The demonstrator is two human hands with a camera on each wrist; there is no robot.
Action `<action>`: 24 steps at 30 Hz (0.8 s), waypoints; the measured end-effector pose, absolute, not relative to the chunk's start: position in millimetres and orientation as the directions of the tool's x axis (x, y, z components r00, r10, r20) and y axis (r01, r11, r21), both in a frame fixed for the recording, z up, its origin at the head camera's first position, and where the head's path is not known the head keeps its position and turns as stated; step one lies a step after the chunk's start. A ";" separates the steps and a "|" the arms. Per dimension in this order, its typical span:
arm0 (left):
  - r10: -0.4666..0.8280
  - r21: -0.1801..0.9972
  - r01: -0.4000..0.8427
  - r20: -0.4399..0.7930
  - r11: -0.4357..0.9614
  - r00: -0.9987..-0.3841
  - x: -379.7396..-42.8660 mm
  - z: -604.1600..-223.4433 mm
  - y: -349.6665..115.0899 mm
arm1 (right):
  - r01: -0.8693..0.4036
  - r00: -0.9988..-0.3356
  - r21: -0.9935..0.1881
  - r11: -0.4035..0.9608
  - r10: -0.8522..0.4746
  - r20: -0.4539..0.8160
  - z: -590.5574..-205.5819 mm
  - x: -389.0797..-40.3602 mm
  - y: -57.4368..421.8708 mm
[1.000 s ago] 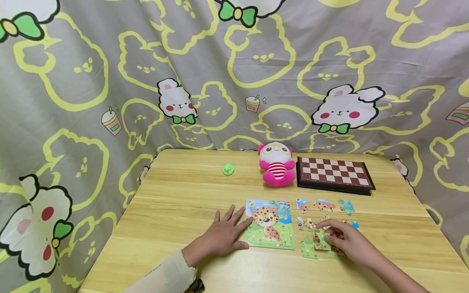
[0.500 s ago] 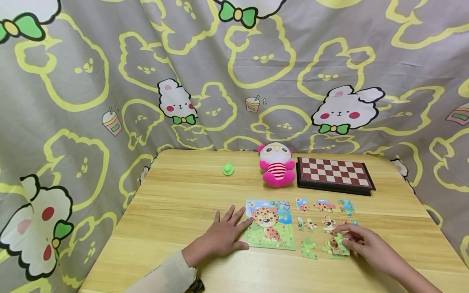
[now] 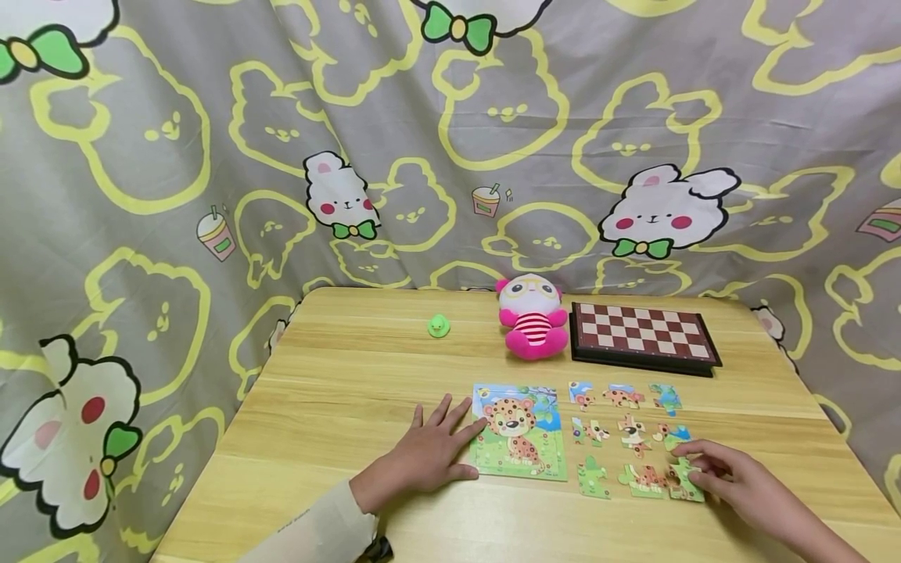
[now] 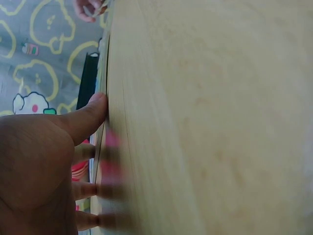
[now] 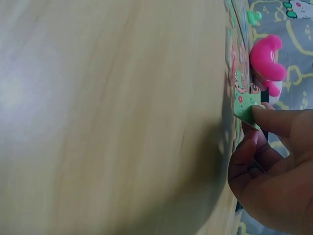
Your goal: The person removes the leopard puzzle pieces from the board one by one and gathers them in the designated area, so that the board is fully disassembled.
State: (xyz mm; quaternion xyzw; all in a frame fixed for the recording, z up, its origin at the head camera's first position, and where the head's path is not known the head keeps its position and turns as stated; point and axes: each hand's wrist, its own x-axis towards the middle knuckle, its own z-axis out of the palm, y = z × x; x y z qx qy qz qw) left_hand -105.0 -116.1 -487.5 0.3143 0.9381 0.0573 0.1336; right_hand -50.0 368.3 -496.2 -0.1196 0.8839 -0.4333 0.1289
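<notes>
My left hand lies with fingers spread on the table, its fingertips at the left edge of a puzzle board that shows a leopard cub. In the left wrist view the thumb is stretched out against the table. My right hand pinches a green jigsaw piece between thumb and fingers, at the lower right of rows of loose pieces. The right wrist view has this piece tilted, partly off the table. Left of it lies a piece with leopard paws; above it is a blue and green piece.
Several other puzzle pieces lie spaced out right of the board. Behind them are a folded checkered game board, a pink panda plush and a small green duck. A patterned curtain hangs behind the wooden table.
My right hand has carried the green jigsaw piece to the right, past the leopard-paw piece, to the end of the bottom row. The left hand has stayed where it was.
</notes>
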 end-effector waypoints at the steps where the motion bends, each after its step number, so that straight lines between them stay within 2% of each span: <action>1: 0.605 0.191 0.575 -0.214 0.796 -0.767 -105.1 -487.9 -116.2 | -0.104 -0.940 -0.789 0.606 -0.319 -0.121 -497.1 -49.5 369.7; 8: 0.606 0.188 0.576 -0.214 0.795 -0.766 -105.4 -489.8 -116.2 | -0.052 -0.957 -0.720 0.692 -0.240 -0.161 -499.8 -50.1 371.5; 13: 0.609 0.191 0.579 -0.214 0.793 -0.764 -104.9 -488.8 -116.2 | -0.061 -0.970 -0.665 0.745 -0.201 -0.136 -502.1 -49.9 369.8; 24: 0.609 0.195 0.578 -0.213 0.792 -0.764 -104.2 -487.7 -116.6 | -0.080 -0.972 -0.632 0.770 -0.201 -0.122 -501.9 -50.9 368.8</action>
